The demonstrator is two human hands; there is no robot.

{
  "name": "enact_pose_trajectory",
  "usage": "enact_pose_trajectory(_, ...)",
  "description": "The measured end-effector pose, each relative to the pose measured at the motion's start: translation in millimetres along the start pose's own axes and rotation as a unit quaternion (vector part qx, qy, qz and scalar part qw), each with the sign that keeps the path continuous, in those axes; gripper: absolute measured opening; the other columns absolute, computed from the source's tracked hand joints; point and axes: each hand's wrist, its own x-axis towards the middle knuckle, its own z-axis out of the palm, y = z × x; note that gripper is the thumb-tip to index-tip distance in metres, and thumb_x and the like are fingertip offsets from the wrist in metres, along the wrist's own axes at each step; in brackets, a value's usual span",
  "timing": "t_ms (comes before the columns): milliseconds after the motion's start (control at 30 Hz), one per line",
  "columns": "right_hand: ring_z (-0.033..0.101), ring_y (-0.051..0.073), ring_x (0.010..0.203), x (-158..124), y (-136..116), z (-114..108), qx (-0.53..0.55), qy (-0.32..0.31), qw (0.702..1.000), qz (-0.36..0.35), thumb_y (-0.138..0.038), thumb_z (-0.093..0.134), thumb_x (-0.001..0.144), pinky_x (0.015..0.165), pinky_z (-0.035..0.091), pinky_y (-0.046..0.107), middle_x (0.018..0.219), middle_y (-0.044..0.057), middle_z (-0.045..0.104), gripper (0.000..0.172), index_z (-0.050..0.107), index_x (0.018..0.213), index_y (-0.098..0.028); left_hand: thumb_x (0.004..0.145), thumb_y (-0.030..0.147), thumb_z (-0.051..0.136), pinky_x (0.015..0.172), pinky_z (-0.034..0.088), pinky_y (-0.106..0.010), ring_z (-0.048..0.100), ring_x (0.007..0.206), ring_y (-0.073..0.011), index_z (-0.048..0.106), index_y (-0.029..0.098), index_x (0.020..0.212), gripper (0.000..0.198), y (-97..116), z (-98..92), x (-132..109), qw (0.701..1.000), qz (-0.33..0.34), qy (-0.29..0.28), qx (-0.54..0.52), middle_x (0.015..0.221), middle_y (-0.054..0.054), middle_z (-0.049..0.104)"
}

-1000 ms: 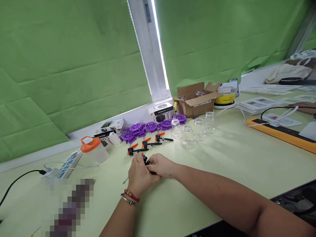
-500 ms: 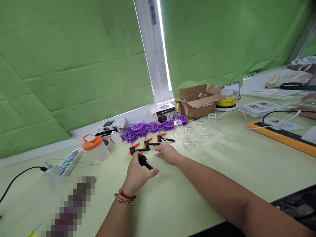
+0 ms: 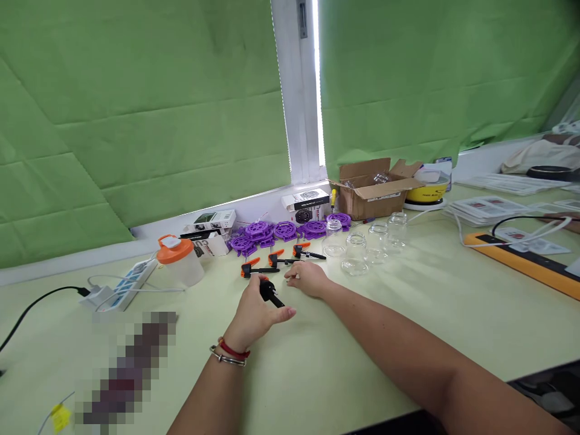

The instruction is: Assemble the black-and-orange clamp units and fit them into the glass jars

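My left hand grips a black part with a short straight arm, a little above the table. A trace of orange shows by its fingertips, much like the colouring of the three black-and-orange clamp-like pieces lying in a slanted row just beyond. My right hand rests low over the table to the right of the black part, fingers curled and fingertips pinched together. Something tiny may be at those fingertips, too small to make out. Behind the row lie several purple wheel-shaped plastic parts.
Several clear glass jars stand beyond my right hand. Farther back are an open cardboard box, small printed boxes and a yellow bowl. At left are an orange-lidded cup and a power strip. Another person's hand shows at right.
The view has shifted slightly, so the scene sits a little farther right. Both hands keep nearly the same pose and place, the black part still in my left hand.
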Motion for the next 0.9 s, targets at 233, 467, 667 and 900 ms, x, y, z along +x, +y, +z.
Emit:
enact_pose_trajectory(233, 0.061, 0.017, 0.083, 6, -4, 0, -0.02, -0.027, 0.999, -0.03, -0.024, 0.063, 0.076, 0.063, 0.037, 0.025, 0.089, 0.001, 0.07, 0.011, 0.073, 0.081, -0.023, 0.05, 0.047, 0.079, 0.071, 0.044, -0.033, 0.051, 0.082, -0.0197, 0.043, 0.015, 0.106, 0.074, 1, -2.1, -1, 0.999, -0.019, -0.024, -0.007, 0.092, -0.006, 0.053)
enact_pose_trajectory(467, 0.059, 0.016, 0.079, -3, -14, -9, -0.048, -0.041, 0.995, -0.082, -0.02, 0.058, 0.083, 0.066, 0.039, 0.025, 0.09, 0.005, 0.065, 0.011, 0.067, 0.079, -0.016, 0.051, 0.047, 0.079, 0.069, 0.042, -0.031, 0.049, 0.082, -0.0195, 0.044, 0.015, 0.105, 0.072, 0, -6.0, 0, 0.998, -0.015, -0.052, -0.036, 0.091, -0.005, 0.051)
enact_pose_trajectory(667, 0.056, 0.013, 0.079, -39, -36, -34, -0.014, 0.104, 0.946, -0.306, -0.022, 0.045, 0.093, 0.071, 0.043, 0.025, 0.087, 0.006, 0.061, 0.017, 0.059, 0.086, -0.015, 0.052, 0.047, 0.078, 0.068, 0.04, -0.029, 0.047, 0.078, -0.0173, 0.043, 0.017, 0.104, 0.069, -4, -6.8, 0, 0.995, -0.011, -0.078, -0.067, 0.089, -0.003, 0.05)
enact_pose_trajectory(900, 0.05, 0.012, 0.068, -61, -41, -38, -0.183, 0.169, 0.86, -0.445, -0.02, 0.036, 0.096, 0.061, 0.038, 0.026, 0.085, 0.006, 0.06, 0.023, 0.058, 0.09, -0.014, 0.052, 0.041, 0.079, 0.065, 0.039, -0.027, 0.044, 0.074, -0.0138, 0.043, 0.018, 0.101, 0.065, 0, -5.4, -1, 0.981, 0.003, -0.147, -0.123, 0.085, 0.0, 0.049)
